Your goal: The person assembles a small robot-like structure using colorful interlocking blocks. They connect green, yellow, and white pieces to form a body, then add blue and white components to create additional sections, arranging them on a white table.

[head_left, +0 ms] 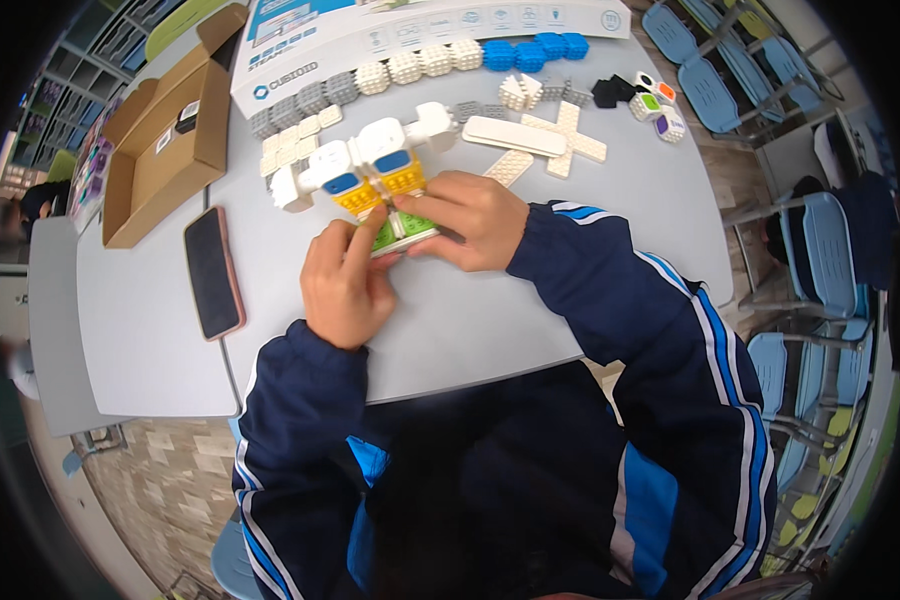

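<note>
A block model [370, 160] of white, blue and yellow cubes stands on the table in front of me, with white parts sticking out at both sides. At its near lower end is a green studded plate [407, 232] with a white edge. My left hand [348, 275] grips the plate's left part, its fingers closed and pressing on top. My right hand [470, 220] is closed on the right part, thumb below and fingers above. The fingers partly hide the joint between the green and yellow pieces.
Behind the model run rows of grey, white and blue cubes [526, 55] beside a large white box [320, 50]. White beams [515, 136] and small electronic cubes [656, 105] lie to the right. On the left are a phone [213, 272] and an open cardboard box [170, 140].
</note>
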Demonstrator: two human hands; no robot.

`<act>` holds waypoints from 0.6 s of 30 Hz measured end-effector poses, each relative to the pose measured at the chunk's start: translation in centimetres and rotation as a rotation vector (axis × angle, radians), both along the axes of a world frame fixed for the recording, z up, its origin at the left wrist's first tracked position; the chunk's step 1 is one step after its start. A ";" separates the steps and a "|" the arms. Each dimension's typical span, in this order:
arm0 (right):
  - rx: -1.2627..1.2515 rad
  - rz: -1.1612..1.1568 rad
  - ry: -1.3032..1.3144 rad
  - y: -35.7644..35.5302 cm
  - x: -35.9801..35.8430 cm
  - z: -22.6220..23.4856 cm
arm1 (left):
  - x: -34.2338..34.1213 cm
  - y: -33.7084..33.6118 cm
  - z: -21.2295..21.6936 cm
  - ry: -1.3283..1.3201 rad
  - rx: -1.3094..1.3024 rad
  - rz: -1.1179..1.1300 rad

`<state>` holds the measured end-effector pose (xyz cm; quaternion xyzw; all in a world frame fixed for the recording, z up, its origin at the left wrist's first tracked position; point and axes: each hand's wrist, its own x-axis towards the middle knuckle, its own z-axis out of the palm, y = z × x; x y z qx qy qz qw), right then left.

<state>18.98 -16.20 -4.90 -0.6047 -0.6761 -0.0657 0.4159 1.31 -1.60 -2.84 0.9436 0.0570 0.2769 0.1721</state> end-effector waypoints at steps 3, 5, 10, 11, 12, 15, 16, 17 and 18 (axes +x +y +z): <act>-0.137 -0.074 -0.110 -1.2 0.3 0.4 | 0.2 0.7 -0.4 -0.069 -0.042 -0.078; -0.105 -0.118 -0.211 -2.6 1.4 2.2 | 0.0 1.1 -0.4 -0.058 -0.048 -0.101; -0.184 -0.305 -0.312 -6.1 5.3 2.0 | -0.6 1.7 -0.3 0.030 -0.199 -0.136; -0.201 -0.324 -0.299 -6.1 5.6 1.9 | -0.6 2.0 -0.1 0.021 -0.182 -0.167; -0.218 -0.342 -0.287 -6.1 5.9 1.8 | -0.6 2.3 0.2 0.012 -0.165 -0.198; -0.173 -0.314 -0.289 -6.2 6.6 0.9 | -0.9 4.1 -0.3 -0.003 -0.109 -0.292; -0.138 -0.314 -0.290 -5.9 6.2 1.2 | -1.3 4.6 -0.5 -0.004 -0.087 -0.311; -0.100 -0.292 -0.303 -5.6 5.9 1.5 | -1.6 4.5 -0.8 -0.020 -0.175 -0.263; -0.062 -0.270 -0.315 -5.4 5.7 1.7 | -1.9 4.3 -1.1 -0.036 -0.262 -0.214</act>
